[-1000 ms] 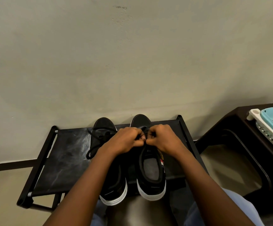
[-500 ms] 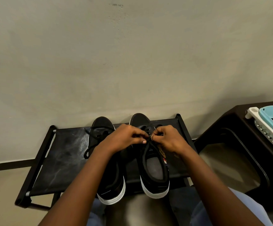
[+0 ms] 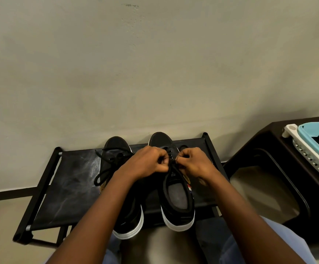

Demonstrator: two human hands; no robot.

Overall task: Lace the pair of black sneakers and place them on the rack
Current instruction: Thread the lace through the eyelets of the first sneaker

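Both sneakers sat on rack (image 3: 63, 189); left hand (image 3: 147, 164) and right hand (image 3: 195, 162) pinched lace ends over right sneaker (image 3: 177, 199), likely to tighten eyelets.

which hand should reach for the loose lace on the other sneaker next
Left, probably. The left hand is right beside the left sneaker and its loose lace; the right hand would have to cross over.

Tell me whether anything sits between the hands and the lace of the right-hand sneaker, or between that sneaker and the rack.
Nothing visible does. The left hand and right hand both pinch the lace over the right-hand sneaker, which already rests on the rack beside the other sneaker.
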